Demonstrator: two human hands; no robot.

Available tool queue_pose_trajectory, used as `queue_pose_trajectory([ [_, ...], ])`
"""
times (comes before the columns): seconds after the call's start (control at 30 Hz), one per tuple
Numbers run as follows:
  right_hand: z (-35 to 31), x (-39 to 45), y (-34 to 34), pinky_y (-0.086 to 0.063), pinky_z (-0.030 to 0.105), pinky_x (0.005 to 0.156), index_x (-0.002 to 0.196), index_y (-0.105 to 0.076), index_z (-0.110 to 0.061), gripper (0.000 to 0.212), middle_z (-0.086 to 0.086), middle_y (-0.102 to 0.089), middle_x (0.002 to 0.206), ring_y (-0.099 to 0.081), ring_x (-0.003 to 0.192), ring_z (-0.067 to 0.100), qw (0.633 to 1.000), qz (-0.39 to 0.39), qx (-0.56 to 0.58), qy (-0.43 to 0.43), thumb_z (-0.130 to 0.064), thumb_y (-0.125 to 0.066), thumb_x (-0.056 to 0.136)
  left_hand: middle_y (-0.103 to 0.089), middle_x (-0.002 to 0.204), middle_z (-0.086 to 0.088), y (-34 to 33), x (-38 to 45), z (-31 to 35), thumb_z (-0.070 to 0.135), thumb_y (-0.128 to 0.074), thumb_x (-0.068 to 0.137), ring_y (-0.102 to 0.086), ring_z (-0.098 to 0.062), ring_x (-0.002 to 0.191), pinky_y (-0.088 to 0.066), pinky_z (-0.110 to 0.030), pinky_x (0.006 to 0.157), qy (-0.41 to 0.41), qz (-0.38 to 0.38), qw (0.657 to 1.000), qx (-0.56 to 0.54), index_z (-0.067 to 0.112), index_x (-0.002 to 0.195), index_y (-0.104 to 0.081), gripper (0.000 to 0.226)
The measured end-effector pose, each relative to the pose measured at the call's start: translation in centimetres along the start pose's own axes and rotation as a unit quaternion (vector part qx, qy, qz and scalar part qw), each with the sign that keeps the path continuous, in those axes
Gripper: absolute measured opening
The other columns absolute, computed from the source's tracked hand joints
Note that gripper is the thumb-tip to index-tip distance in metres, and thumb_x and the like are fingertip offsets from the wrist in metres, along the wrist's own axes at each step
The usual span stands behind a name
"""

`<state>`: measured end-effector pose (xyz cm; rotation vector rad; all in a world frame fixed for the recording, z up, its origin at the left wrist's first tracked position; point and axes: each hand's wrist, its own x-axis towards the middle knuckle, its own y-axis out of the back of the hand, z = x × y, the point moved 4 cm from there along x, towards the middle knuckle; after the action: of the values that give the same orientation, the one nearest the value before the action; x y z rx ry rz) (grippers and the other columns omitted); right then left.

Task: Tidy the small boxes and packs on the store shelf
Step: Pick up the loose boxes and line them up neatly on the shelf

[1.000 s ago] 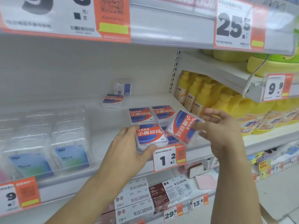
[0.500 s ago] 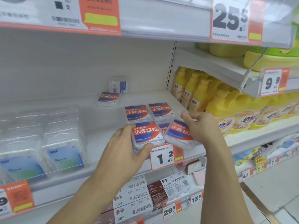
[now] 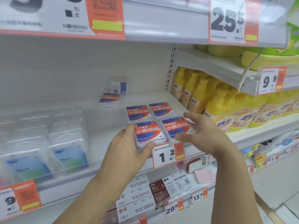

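Small clear boxes with red-and-blue labels lie in a two-by-two block at the front of the white shelf (image 3: 100, 123). My left hand (image 3: 127, 146) grips the front-left box (image 3: 148, 131), thumb on its front edge and fingers along its left side. My right hand (image 3: 205, 133) spans the front-right box (image 3: 175, 126), which lies flat, thumb at its front and fingers at its back right corner. Behind them sit the back-left box (image 3: 138, 112) and back-right box (image 3: 161, 109). A lone box (image 3: 109, 99) lies further back left, and another box (image 3: 119, 86) stands upright against the back wall.
Clear blister packs (image 3: 68, 143) fill the shelf's left side behind a clear front rail. Yellow detergent bottles (image 3: 224, 109) stand on the bay to the right. A 1.2 price tag (image 3: 168, 155) hangs under the boxes. Toothpaste cartons (image 3: 139, 198) lie on the shelf below.
My right hand brought a tilted box down from mid-air and laid it flat at the front right of the block. My left hand stayed on the front-left box.
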<state>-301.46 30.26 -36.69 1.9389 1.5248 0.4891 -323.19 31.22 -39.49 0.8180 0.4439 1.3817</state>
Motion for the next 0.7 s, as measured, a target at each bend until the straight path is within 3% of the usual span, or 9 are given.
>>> queue_pose_trajectory([
  [0.13, 0.0, 1.1, -0.3, -0.053, 0.038, 0.095, 0.139, -0.053, -0.02, 0.062, -0.004, -0.063, 0.132, -0.06, 0.118, 0.014, 0.999, 0.032, -0.005, 0.025, -0.025, -0.078, 0.083, -0.061, 0.125, 0.012, -0.1, 0.1, 0.1, 0.054, -0.071, 0.076, -0.06, -0.009, 0.109, -0.049, -0.023, 0.085, 0.009, 0.015, 1.0, -0.007, 0.03, 0.132, -0.042, 0.067],
  [0.2, -0.2, 1.5, -0.5, -0.05, 0.031, 0.088, 0.136, -0.057, -0.02, 0.054, -0.001, -0.064, 0.133, -0.061, 0.115, 0.014, 0.998, 0.048, -0.012, 0.03, -0.026, -0.074, 0.085, -0.061, 0.125, 0.013, -0.2, -0.1, 0.1, 0.053, -0.071, 0.076, -0.06, -0.008, 0.108, -0.045, -0.017, 0.081, 0.007, 0.024, 1.0, -0.006, 0.03, 0.133, -0.042, 0.067],
  [0.33, -0.5, 2.3, -1.4, -0.052, 0.026, 0.07, 0.147, -0.038, -0.022, 0.071, 0.003, -0.053, 0.144, -0.061, 0.119, 0.021, 0.997, 0.067, 0.038, 0.005, -0.041, -0.071, 0.086, -0.061, 0.124, 0.012, -0.4, -0.2, 0.2, 0.054, -0.069, 0.078, -0.059, -0.006, 0.107, -0.038, -0.012, 0.077, -0.001, 0.051, 0.999, 0.0, 0.029, 0.134, -0.042, 0.067],
  [0.47, -0.7, 3.1, -1.9, -0.049, 0.018, 0.057, 0.144, -0.043, -0.021, 0.061, 0.001, -0.059, 0.138, -0.064, 0.095, 0.013, 0.998, 0.051, -0.021, 0.011, -0.04, -0.066, 0.091, -0.06, 0.126, 0.011, -0.6, 0.1, 0.5, 0.054, -0.069, 0.078, -0.059, -0.008, 0.108, -0.045, -0.016, 0.082, 0.0, 0.051, 0.999, 0.013, 0.028, 0.134, -0.041, 0.068],
  [0.7, -0.7, 3.2, -2.0, -0.051, 0.021, 0.063, 0.143, -0.044, -0.022, 0.057, 0.001, -0.058, 0.138, -0.061, 0.095, 0.012, 0.999, 0.045, -0.029, 0.011, -0.039, -0.064, 0.092, -0.06, 0.127, 0.009, -0.5, 0.1, 0.8, 0.055, -0.068, 0.078, -0.059, -0.009, 0.11, -0.048, -0.021, 0.087, 0.005, 0.042, 0.999, 0.034, 0.027, 0.134, -0.041, 0.069],
])
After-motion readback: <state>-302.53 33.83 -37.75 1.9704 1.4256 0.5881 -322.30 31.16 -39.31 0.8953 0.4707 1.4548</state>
